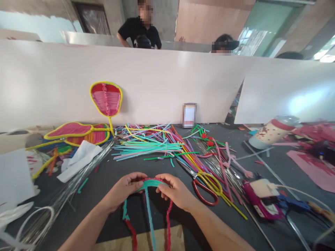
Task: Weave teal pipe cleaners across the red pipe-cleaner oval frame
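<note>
A curved band of teal and dark pink pipe cleaners (151, 183) is pinched between both hands at the near middle of the table. My left hand (131, 184) grips its left end, thumb on top. At the right end my right hand (169, 186) holds it between thumb and fingers. From the band a light blue pipe cleaner (149, 212) runs down toward me. A twisted dark pink strand (168, 223) hangs at the right, and a teal and red strand (126, 214) at the left. Scissors (205, 192) with red handles lie right of my right hand.
Several loose pipe cleaners (151, 146) are heaped beyond my hands. Finished pink fans with yellow rims (106, 99) are at the left. Metal wires (89, 170), a phone (189, 115), a cup (272, 132) and a pink power strip (261, 202) surround the work. People are behind the white partition (157, 80).
</note>
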Tool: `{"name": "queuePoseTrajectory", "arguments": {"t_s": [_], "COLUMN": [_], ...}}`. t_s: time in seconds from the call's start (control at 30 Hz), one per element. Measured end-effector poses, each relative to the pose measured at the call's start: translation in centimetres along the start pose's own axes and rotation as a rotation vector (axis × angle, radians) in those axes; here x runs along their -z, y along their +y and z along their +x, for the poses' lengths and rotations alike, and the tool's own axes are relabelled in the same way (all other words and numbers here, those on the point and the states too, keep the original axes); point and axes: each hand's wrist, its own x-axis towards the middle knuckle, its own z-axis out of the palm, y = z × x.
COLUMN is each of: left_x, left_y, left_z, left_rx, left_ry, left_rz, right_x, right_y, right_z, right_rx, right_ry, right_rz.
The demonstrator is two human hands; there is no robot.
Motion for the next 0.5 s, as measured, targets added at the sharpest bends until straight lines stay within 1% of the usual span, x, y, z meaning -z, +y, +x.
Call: {"name": "queuePoseTrajectory", "arguments": {"t_s": [0.5], "left_x": [-0.12], "left_y": [0.13], "left_z": [0.06], "left_rx": [0.009], "left_ry": [0.023], "left_rz": [0.023], "right_x": [-0.04], "right_y": [-0.44], "right_z": [-0.12], "right_rx": [-0.010], "right_ry": [-0.006], "right_rz": [-0.014]}}
